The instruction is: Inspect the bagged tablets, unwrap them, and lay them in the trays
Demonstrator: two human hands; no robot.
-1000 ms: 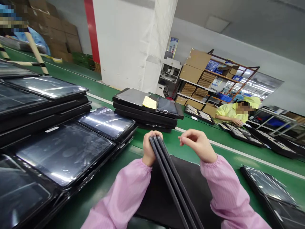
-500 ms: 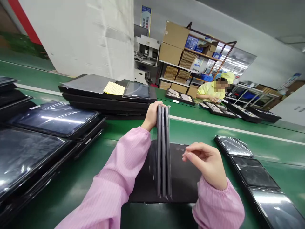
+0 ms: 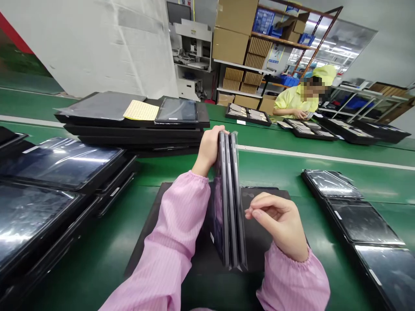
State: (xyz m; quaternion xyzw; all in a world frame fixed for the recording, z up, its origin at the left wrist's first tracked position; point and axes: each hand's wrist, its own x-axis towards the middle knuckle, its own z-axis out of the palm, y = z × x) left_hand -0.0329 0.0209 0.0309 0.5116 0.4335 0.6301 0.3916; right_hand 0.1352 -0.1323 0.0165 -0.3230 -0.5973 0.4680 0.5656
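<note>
My left hand (image 3: pixel 209 148) grips the far top end of several slim tablets (image 3: pixel 229 198) that stand on edge together, with clear film showing along their edges. They rest upright over a black tray or board (image 3: pixel 264 246) on the green bench. To their right hovers my right hand (image 3: pixel 275 220), its thumb and fingers drawn together in a loose pinch. I see nothing between those fingertips, and they are apart from the tablets.
Stacked black trays with tablets (image 3: pixel 65 162) lie at left. Behind stands another tray stack (image 3: pixel 132 134) bearing a yellow label sheet (image 3: pixel 142 110) and a tablet (image 3: pixel 177 110). A tray of tablets (image 3: pixel 365 220) lies at right. A co-worker in yellow (image 3: pixel 298 101) sits across the bench.
The upright tablets now lean slightly, their tops to the left, and more of the left one's screen face shows. My view has tilted down a little. My right hand stays pinched beside them.
</note>
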